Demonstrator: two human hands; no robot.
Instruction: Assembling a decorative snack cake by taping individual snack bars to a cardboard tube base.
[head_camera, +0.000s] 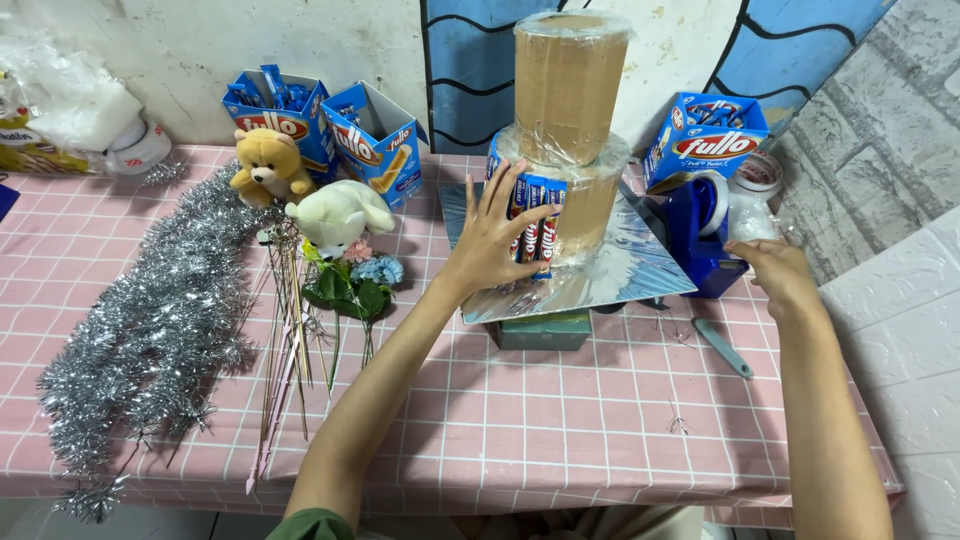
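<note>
item: two-tier cardboard tower, wrapped in clear film, standing upright on a silver board that rests on a small green box, at the far middle of the pink checked table.

lower tier: a few wafer-stick packets, blue and red, stand upright against its front, touching one another.

left hand: fingers spread wide, palm flat on the packets, pressing them to the tier; not closed around anything.

right hand: at the tape dispenser, blue, just right of the board; fingers rest on its side. whether they grip it cannot be told.

handling, as judged: tower looks hollow and light, stiff enough but easy to dent; the film makes it slick. the perch on the small box looks tippy, so press gently and straight inward. packets are light, thin and likely brittle inside; hold them by flat palm, not by pinching. move the whole piece by the board's edges, not the tiers.

nearby: silver tinsel at left; yellow teddy bear and white plush toy; artificial flowers and thin sticks; three open blue boxes along the wall; a grey-blue cutter near the right forearm.
</note>
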